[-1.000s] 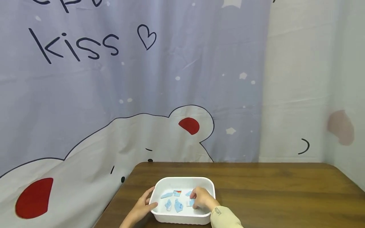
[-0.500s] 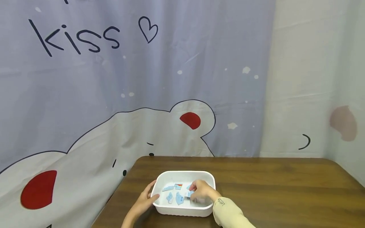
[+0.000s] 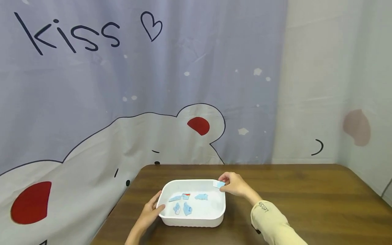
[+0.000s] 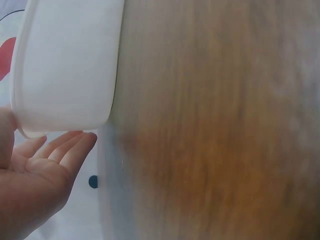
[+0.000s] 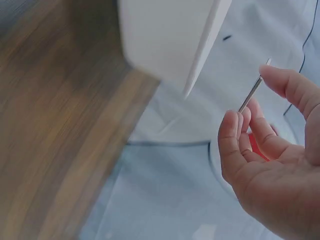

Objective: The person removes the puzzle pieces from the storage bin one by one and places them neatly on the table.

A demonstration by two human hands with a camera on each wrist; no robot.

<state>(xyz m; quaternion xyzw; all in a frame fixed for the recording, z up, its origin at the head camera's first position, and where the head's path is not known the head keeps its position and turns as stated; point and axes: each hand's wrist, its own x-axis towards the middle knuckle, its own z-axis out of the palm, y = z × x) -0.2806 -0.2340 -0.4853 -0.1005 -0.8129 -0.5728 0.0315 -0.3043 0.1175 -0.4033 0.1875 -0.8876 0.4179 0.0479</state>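
A white plastic tub stands on the wooden table. On its left side my left hand holds it, thumb over the rim and fingers along the outer wall, as the left wrist view also shows. My right hand pinches a flat light blue puzzle piece over the tub's far right corner. Edge-on in the right wrist view, that piece sits between thumb and fingertips. Several more light blue pieces lie on the tub's floor, among them one with a red-orange stripe and a wider one.
The brown table extends far to the right of the tub. Behind it hangs a printed curtain with a white bear figure and lettering.
My right hand has lifted one light blue piece out of the tub's right side and carried it up and right to the far corner. My left hand keeps its hold on the tub.
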